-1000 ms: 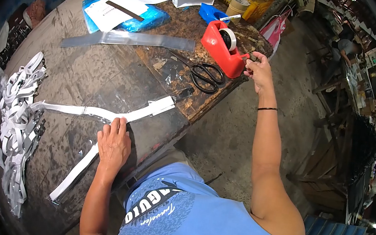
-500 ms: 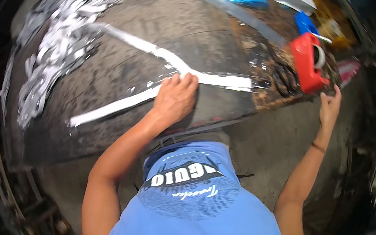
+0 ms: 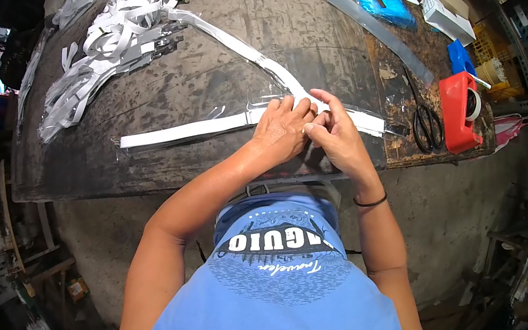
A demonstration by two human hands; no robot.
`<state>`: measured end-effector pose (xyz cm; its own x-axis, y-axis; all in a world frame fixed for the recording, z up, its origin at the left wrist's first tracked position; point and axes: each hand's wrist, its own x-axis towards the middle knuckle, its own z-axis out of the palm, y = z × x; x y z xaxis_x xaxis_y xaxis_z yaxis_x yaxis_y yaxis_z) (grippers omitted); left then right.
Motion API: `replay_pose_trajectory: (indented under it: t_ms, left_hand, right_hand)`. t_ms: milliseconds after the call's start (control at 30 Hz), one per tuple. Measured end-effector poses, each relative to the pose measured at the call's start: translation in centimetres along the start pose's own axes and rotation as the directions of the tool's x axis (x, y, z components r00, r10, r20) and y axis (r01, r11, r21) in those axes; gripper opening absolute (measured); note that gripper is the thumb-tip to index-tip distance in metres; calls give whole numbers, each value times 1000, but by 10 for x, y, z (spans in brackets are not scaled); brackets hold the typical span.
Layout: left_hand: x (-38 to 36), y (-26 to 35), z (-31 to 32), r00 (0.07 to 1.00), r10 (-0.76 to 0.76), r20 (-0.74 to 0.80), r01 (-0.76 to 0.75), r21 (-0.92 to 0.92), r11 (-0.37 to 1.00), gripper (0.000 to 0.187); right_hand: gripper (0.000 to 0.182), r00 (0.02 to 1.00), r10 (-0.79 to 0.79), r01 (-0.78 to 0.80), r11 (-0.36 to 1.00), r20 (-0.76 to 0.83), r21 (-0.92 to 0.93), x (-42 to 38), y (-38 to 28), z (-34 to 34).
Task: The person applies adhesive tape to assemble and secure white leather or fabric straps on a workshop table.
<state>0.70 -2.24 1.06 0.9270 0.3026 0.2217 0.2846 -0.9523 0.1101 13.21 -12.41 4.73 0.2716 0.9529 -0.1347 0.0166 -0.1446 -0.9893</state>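
Note:
A long white strap (image 3: 189, 131), partly in clear plastic, lies bent across the dark tabletop, with one length running off to the upper left. My left hand (image 3: 280, 129) is closed over the middle of it, fingers bent and pressing it down. Right beside it, my right hand (image 3: 340, 138) has thumb and index finger curled close together over the strap. Whatever is between those fingertips is too small to make out. The strap's right end (image 3: 369, 123) sticks out past my right hand.
A heap of white straps (image 3: 121, 35) in clear plastic covers the table's left side. At the right are black scissors (image 3: 428, 124), a red tape dispenser (image 3: 458, 116), a blue object (image 3: 460, 57) and a white box (image 3: 448, 16). A long translucent strip (image 3: 366, 29) lies at the back.
My right hand has moved left from beside the red tape dispenser to the strap, next to my left hand. My left hand remains on the strap. The camera view has shifted slightly.

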Motion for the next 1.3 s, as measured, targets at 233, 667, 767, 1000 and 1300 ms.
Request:
replay_pose_trajectory:
  t_ms: [233,667,767,1000,1300]
  left_hand:
    - [-2,1,2,998,-21,-58,19,-43,999,33]
    - [-5,5,-5,996,-48,-72,40,-119,992,46]
    - [-6,4,-6,998,-50,-31,46,-122,992,52]
    - [-1,-1,-2,998,-35,-60,30,-78,997,47]
    - [0,-4,-2,996,-28,-82,19,-118,993,40]
  right_hand:
    - [65,988,31,-90,906,-149,-413,-7,-7,4]
    - [27,909,407,-336,842,-88,423,-39,19,22]
    - [21,918,368,-281,867,-149,411,-36,20,25]
    - [14,934,-24,18,1000,-357,-19,-17,16,-29]
    - [58,918,-320,28,638,-233,-769,28,13,-36]
